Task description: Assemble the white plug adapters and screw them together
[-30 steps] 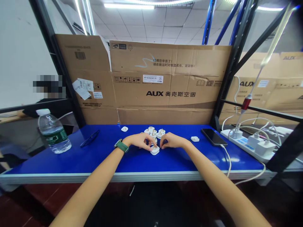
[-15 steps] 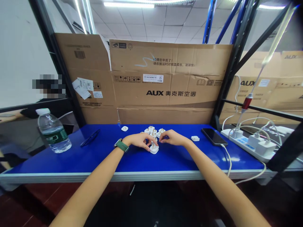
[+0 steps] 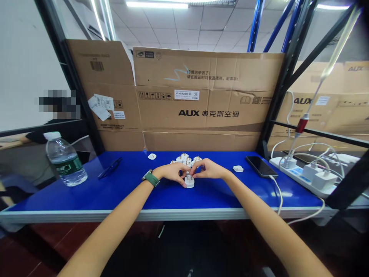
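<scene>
A white plug adapter (image 3: 189,182) with metal prongs pointing up rests on the blue tabletop between my hands. My left hand (image 3: 174,171), with a green-banded watch at the wrist, has its thumb and fingers closed at the adapter's left side. From the right, my right hand (image 3: 208,169) pinches at the adapter's upper edge and prongs. The fingertips partly hide that area. Just behind the hands, several more white plug adapters (image 3: 182,157) stand clustered with prongs up.
Single white adapters lie apart at left (image 3: 152,156) and right (image 3: 238,168). A water bottle (image 3: 65,159) and dark glasses (image 3: 110,168) are on the left. On the right lie a phone (image 3: 261,166) with a cable and a power strip (image 3: 307,177). A cardboard panel (image 3: 201,96) stands behind.
My right hand has moved slightly left, its fingers now at the near adapter. That adapter has turned a little, its prongs more visible. The left hand has shifted slightly right.
</scene>
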Demonstrator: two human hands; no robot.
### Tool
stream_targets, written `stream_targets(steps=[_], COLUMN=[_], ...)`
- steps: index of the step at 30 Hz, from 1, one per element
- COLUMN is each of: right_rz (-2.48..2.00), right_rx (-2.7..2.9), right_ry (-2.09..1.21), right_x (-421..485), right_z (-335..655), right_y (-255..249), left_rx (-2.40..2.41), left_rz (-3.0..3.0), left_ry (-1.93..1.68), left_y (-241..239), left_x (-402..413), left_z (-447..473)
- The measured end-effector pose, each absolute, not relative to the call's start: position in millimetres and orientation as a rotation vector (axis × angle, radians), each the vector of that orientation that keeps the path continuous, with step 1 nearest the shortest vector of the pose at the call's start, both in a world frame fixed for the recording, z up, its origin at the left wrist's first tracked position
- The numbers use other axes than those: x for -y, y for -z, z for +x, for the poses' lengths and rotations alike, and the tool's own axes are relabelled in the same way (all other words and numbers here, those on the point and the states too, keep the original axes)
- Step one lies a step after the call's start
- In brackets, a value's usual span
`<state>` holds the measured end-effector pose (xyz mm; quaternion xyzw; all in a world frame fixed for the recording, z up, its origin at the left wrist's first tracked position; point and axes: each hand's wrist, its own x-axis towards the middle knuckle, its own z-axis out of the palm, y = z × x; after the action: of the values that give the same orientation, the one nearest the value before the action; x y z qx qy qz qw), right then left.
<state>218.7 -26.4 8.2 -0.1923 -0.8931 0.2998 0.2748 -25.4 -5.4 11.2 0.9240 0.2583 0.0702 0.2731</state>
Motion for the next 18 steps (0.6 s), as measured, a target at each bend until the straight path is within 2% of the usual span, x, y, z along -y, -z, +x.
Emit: stream_targets(steps=[11,18], right_rz=[-0.432,-0.471], right_rx=[2.446,2.489], right_ry=[-0.553,-0.521], right_x=[25,24], right_z=[210,206], right_y=[-4,1], left_rx=[-0.687,-0.713], left_rz=[2.506,2.527], left_ry=[-0.175,-0.221], left_y=[-10,-7], left_x=[-1,-3], left_z=[-30,-28])
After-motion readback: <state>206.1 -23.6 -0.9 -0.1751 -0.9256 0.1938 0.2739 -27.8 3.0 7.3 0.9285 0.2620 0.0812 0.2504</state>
